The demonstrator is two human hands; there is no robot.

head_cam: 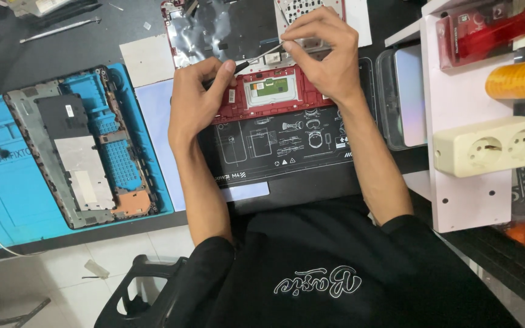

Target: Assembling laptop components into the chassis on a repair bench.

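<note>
We see our left hand [197, 97] curled around the dark handle of a screwdriver [255, 59], thumb and forefinger closed on it, the remaining fingers folded under the palm. The thin metal shaft runs up and to the right from that grip. Our right hand [323, 51] meets it there: the fingertips are drawn together in a pinch at the shaft's far end, though we cannot tell whether they hold the tip itself or some small part beside it. Both hands work over the red laptop shell [262, 91], which lies open on a black mat [287, 149] in the middle of the table, with its green board showing just below the fingers. To the left, well apart from our hands, a second laptop base [83, 146] rests on a blue mat [7, 182]. On the right, a white shelf [463, 194] carries a cream socket strip [490, 146] and a roll of orange tape [521, 79].
</note>
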